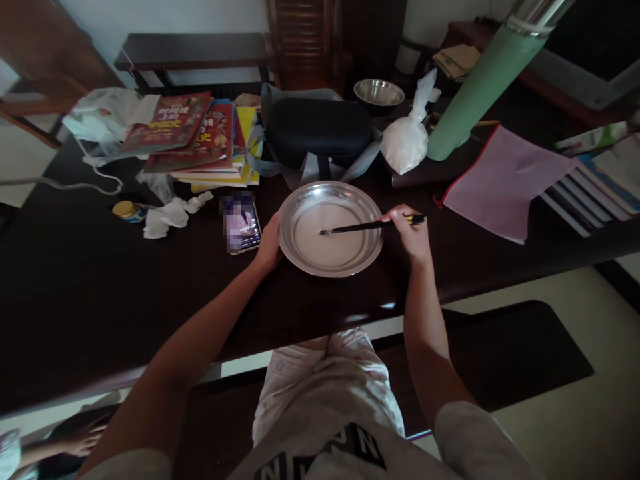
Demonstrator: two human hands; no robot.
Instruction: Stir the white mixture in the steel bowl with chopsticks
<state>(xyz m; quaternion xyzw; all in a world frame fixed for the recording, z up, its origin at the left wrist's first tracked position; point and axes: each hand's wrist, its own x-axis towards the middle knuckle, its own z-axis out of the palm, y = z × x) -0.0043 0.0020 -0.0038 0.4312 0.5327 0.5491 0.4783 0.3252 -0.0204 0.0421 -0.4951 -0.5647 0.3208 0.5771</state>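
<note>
The phone [241, 223] screen is showing only a blur. The green bottle [484, 80] is running off the top edge, its cap cut short. The left hand [269, 245] is hiding its fingertips behind the plate [300, 257] rim. The right-hand books [593, 190] are leaving the frame, titles unreadable.

We see the right hand [411, 230] pinching dark chopsticks [370, 227], their tips over the white contents of a steel plate [300, 261] on the dark counter [90, 293]. The left hand [269, 245] touches the plate's rim (a phone [241, 223] lies just beside it).
</note>
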